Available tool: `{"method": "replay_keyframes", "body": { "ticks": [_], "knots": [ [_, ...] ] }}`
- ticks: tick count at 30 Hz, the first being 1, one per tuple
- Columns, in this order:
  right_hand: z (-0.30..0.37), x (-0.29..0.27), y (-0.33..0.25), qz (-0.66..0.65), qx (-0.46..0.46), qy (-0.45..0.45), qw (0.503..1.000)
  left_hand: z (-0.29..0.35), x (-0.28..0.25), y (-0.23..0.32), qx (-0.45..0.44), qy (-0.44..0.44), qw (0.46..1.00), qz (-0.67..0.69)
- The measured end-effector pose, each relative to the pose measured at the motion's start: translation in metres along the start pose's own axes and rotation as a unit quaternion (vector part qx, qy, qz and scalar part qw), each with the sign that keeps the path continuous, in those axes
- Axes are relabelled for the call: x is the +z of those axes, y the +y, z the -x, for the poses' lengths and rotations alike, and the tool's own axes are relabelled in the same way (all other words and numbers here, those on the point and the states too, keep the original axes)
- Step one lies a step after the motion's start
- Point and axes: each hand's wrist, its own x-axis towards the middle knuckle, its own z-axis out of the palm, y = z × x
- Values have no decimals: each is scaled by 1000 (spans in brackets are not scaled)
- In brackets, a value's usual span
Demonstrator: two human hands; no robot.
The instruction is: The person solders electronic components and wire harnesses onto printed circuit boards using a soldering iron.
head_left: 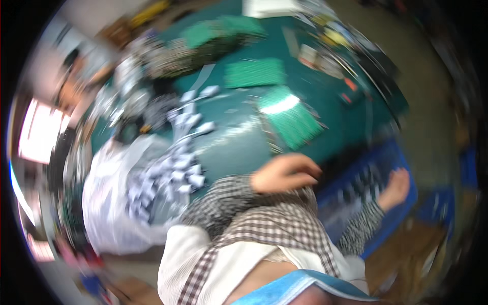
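L hand (285,174) half-spread nr table (345,127); R hand (395,189) over blue bin (400,152), grip unclear

The bare left hand (285,174), its fingers bent, is held at the near edge of a dark green tabletop (336,138), near a stack of shiny green rectangular panels (294,124). The bare right hand (396,189) is held over a blue plastic tub (389,229). Grip is obscured by blur. At the left, small pale lavender pieces (178,165) are spread from a translucent white plastic bag (105,203) onto the tabletop.
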Motion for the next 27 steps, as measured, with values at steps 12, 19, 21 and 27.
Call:
{"method": "replay_keyframes", "body": {
  "ticks": [12,19,21,27],
  "knots": [
    [-160,401,-346,-364,-197,-284,865,-163,2,46,519,255,740,-343],
    [-176,493,-372,-325,-193,-278,883,-143,-3,91,615,380,615,-315],
    [-184,508,-368,-304,-230,-265,885,-149,-23,89,557,383,650,-347],
    [-237,478,-336,93,-471,-109,871,-105,7,65,719,188,619,-255]
  ]
}}
